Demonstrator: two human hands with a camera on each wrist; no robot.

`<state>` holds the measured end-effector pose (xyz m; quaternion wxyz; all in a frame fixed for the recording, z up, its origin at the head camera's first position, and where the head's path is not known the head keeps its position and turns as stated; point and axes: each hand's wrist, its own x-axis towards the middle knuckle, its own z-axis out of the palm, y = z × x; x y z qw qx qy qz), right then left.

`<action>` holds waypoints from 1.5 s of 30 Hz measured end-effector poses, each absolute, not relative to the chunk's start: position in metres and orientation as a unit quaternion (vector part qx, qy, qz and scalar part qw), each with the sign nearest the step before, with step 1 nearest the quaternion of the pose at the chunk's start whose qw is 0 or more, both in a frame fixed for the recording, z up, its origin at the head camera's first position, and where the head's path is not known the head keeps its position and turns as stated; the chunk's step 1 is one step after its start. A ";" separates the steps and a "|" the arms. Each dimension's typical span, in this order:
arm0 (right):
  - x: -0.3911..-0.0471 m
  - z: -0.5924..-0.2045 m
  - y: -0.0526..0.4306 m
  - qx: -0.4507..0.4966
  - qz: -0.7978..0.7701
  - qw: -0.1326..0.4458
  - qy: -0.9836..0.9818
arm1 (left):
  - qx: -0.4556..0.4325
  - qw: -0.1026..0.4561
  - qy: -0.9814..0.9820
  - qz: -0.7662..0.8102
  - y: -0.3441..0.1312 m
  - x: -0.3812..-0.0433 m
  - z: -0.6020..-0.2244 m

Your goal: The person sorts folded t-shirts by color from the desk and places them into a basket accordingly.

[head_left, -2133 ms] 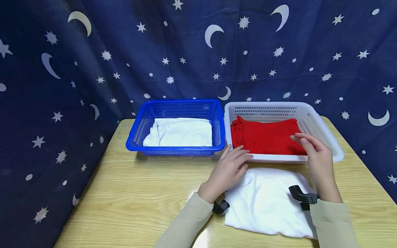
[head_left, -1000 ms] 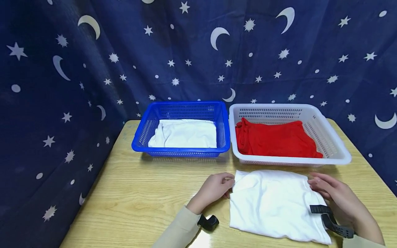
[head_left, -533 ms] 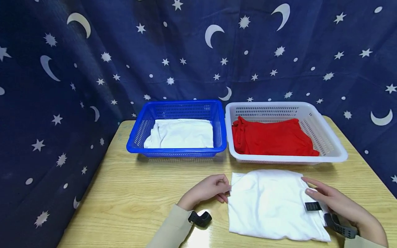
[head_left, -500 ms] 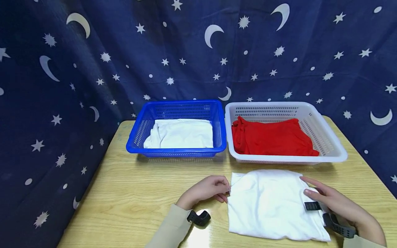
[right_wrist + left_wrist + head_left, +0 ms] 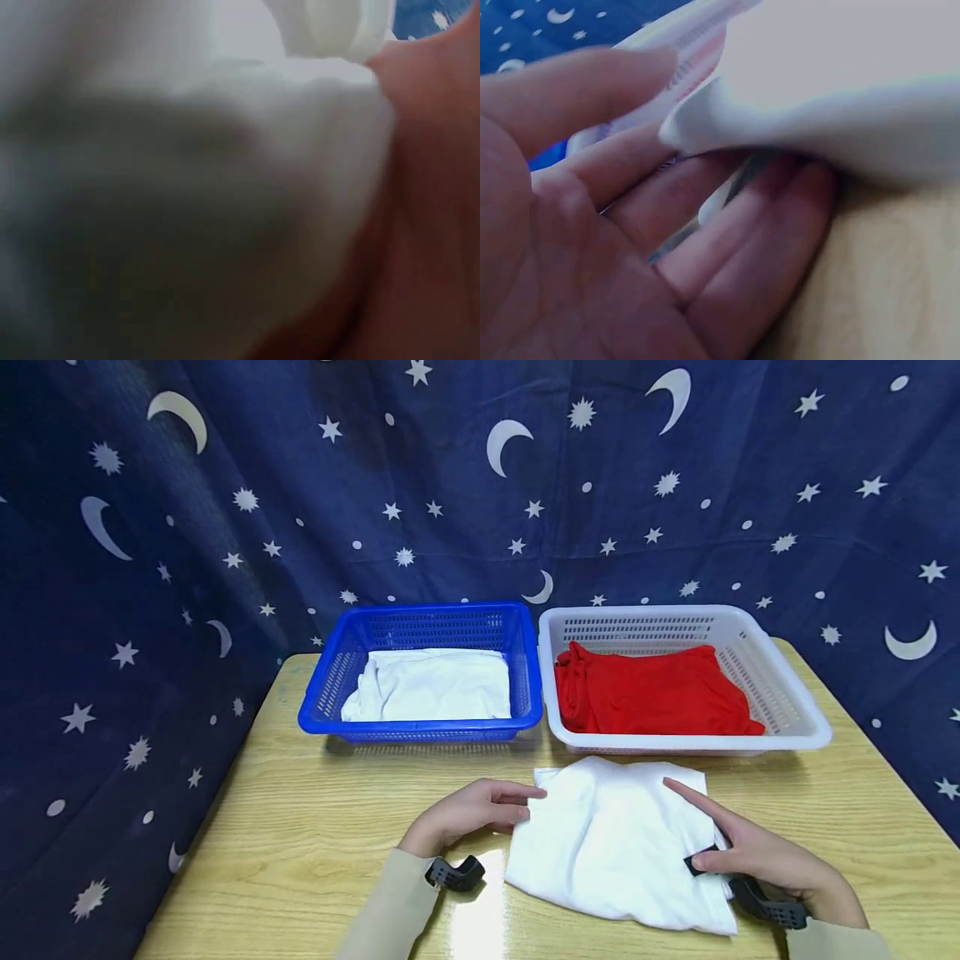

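A folded white garment (image 5: 615,847) lies on the wooden table in front of the white basket. At its left edge is my left hand (image 5: 472,814); the left wrist view shows the fingers (image 5: 757,247) reaching beneath the cloth while the thumb stays apart above it. My right hand (image 5: 757,852) grips the garment's right side, thumb and index finger on top, the other fingers hidden below. In the right wrist view the white cloth (image 5: 330,150) fills most of the picture, blurred, beside the palm (image 5: 435,210). A small black piece shows by the right thumb.
Behind, a blue basket (image 5: 420,725) holds a folded white cloth (image 5: 438,685). To its right, a white basket (image 5: 795,710) holds a folded red garment (image 5: 652,693). A dark blue curtain (image 5: 450,460) with moons and stars hangs behind and at the left.
Both hands came down from the white basket to the garment's sides. In the last half second the garment and both hands have shifted left, and the right thumb and index finger lie further over the cloth.
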<state>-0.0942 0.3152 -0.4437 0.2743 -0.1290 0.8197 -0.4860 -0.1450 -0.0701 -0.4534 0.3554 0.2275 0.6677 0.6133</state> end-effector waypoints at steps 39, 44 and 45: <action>-0.091 -0.392 0.274 -0.213 -0.759 0.207 0.579 | 0.453 0.237 0.751 0.419 -0.084 -0.141 -0.351; -0.102 -0.385 0.262 -0.217 -0.768 0.196 0.570 | 0.396 0.201 0.795 0.414 -0.094 -0.142 -0.337; -0.104 -0.385 0.257 -0.220 -0.774 0.197 0.560 | 0.385 0.193 0.803 0.412 -0.097 -0.143 -0.335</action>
